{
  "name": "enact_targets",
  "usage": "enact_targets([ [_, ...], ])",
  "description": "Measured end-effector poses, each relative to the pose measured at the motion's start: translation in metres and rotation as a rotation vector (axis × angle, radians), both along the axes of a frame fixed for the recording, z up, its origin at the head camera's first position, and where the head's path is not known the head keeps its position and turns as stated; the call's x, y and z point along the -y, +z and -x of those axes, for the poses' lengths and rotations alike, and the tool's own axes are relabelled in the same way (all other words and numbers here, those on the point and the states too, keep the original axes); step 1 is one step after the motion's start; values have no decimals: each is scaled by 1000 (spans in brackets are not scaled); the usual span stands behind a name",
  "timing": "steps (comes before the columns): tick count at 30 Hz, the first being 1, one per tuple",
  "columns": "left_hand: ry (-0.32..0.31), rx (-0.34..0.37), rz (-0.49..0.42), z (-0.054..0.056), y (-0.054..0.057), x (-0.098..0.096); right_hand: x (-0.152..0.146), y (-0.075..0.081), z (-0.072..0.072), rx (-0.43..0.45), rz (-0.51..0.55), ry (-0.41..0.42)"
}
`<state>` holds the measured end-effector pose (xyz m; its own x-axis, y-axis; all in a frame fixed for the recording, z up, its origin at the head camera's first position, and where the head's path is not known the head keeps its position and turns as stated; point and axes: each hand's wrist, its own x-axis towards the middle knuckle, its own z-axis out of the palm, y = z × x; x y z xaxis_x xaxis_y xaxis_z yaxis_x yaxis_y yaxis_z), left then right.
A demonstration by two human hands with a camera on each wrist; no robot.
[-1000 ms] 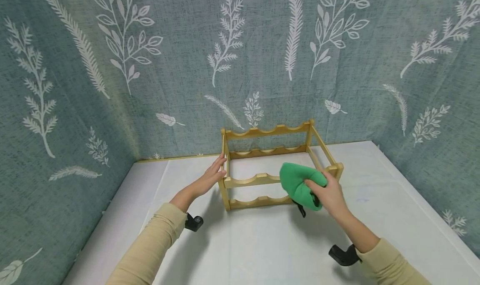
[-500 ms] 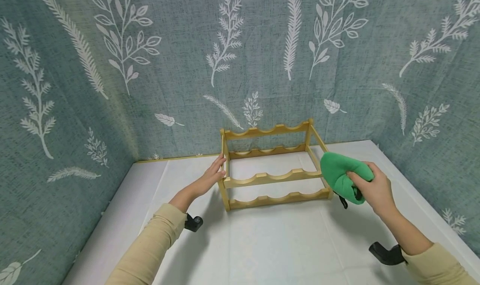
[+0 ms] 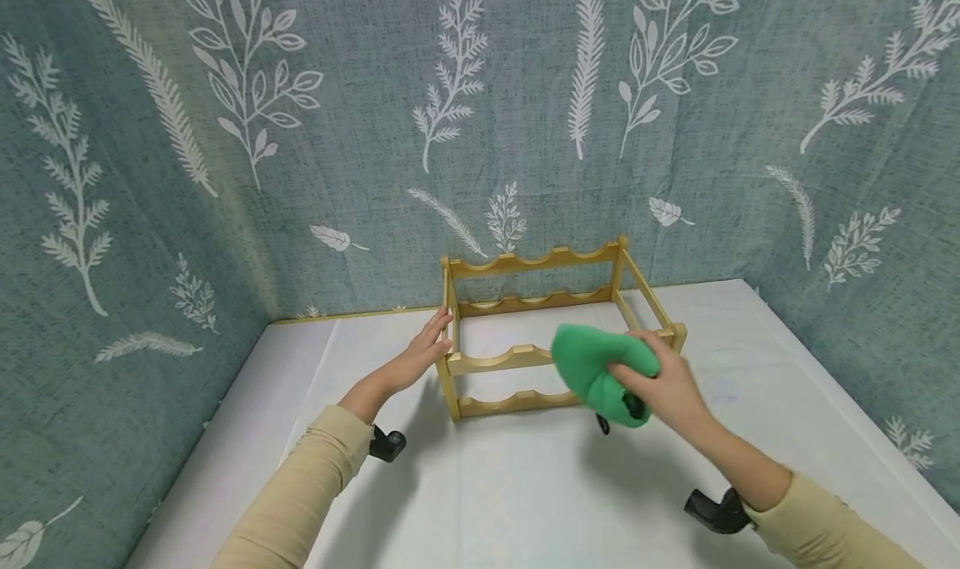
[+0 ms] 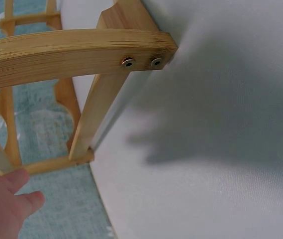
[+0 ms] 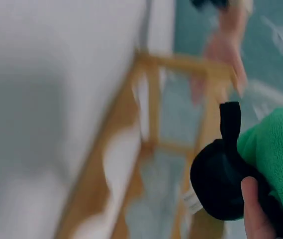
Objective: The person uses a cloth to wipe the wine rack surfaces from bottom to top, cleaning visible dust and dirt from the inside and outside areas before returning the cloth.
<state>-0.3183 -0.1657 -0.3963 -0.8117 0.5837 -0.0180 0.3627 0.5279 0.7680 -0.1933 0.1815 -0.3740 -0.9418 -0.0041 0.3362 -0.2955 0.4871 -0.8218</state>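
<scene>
Cloth [image 3: 588, 361], green and soft and bunched up, is in the right hand [image 3: 669, 390]. The grip of that hand is closed up on it, with the thumb pressed on the cloth. It is held up off the white counter [image 3: 510, 486], and from the head it covers some of the right front part of a wooden rack [image 3: 517, 357]. I cannot tell if the cloth touches the wood. In the right wrist view, a round black part [image 5: 213, 184] sits next to the green, with a black strap [image 5: 230, 122] sticking out by it. The rack looks blurry there.

The rack stands upright near the back edge of the counter, about in the middle. It has long wavy bars at the front and the back. Two shiny screws [image 4: 128, 62] are in one of its end bars.

The left hand [image 3: 408, 365] is at the left end of the rack. Its grip is loose, with the fingers out flat against the wood, and it has hold of nothing. Both arms have tan sleeves [image 3: 300, 469]. Behind the counter's back edge hangs a blue-green curtain [image 3: 525, 119] with white leaves on it.
</scene>
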Motion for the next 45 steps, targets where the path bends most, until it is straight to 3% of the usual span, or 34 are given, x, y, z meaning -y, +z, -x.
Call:
enact_targets([
  [5, -5, -45, 23, -1, 2, 0, 67, -19, 11, 59, 11, 173],
  [7, -12, -53, 30, -7, 12, -3, 93, -23, 17, 34, 4, 210],
  [11, -6, -55, 36, -5, 9, -3, 134, -30, 30, -68, -4, 219],
  [15, 2, -41, 28, 2, -1, 1, 145, -34, 35, -111, 19, 194],
  [20, -4, -51, 23, 0, 0, 1, 117, -33, 34, -63, 67, 140],
  [26, -18, -27, 20, 0, 0, 2, 53, -30, 27, 1, 45, 32],
  [37, -22, 26, -11, 2, 1, 3, -70, -17, 2, 24, -165, -247],
  [41, -19, 18, -16, 4, 3, 5, -83, -14, -3, 23, -208, -254],
  [45, -35, 10, -19, 4, 4, 6, -64, -14, -13, 25, -214, -169],
])
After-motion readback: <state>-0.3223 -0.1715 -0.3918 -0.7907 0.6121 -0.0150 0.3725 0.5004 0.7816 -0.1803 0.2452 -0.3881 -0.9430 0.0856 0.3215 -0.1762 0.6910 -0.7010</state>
